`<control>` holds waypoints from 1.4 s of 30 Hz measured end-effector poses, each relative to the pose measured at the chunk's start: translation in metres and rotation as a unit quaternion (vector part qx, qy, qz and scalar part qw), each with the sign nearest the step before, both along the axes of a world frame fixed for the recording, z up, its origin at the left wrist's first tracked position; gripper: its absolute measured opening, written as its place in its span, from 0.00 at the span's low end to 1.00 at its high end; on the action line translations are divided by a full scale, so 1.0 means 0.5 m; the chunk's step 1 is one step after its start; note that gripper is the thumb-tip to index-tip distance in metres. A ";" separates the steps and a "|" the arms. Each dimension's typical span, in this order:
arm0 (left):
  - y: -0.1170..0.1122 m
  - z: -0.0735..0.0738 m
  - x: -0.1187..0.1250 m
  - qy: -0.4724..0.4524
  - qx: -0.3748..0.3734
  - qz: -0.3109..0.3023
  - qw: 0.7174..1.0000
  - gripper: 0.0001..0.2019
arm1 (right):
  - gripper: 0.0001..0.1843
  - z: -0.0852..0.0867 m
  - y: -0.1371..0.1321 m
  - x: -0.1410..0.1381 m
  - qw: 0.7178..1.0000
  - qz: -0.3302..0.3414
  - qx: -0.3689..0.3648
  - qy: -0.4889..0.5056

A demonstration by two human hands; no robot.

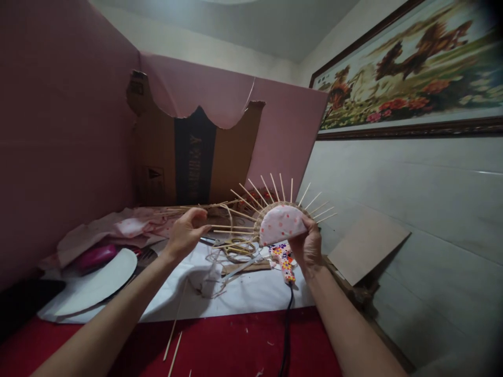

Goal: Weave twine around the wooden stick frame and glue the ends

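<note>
Above the white sheet [251, 301]: one stick-rayed half-round piece [280, 225], clasped by right hand [307, 242]; left hand [189, 230] near sticks [233, 227], pinch uncertain; steady hold, light touch advisable.

Dotted half-disc [281, 224] — far side hidden
</note>
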State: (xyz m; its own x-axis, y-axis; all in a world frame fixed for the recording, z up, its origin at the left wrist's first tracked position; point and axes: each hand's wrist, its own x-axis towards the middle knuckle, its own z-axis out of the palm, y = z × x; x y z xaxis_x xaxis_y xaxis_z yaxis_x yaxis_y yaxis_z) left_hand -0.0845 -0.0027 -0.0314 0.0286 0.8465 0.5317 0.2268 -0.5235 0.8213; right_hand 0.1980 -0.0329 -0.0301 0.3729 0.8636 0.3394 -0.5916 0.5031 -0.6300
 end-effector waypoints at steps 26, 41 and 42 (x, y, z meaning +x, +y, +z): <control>-0.071 0.043 0.010 0.062 0.090 0.057 0.992 0.08 | 0.10 0.025 -0.017 -0.011 0.996 -0.048 -0.003 0.068; -0.148 0.075 0.143 -0.217 -0.252 -0.206 0.921 0.22 | 0.15 0.003 -0.035 -0.042 0.996 0.055 -0.004 0.065; -0.147 0.074 0.145 -0.215 -0.256 -0.197 0.922 0.23 | 0.15 0.003 -0.036 -0.045 0.996 0.063 -0.008 0.069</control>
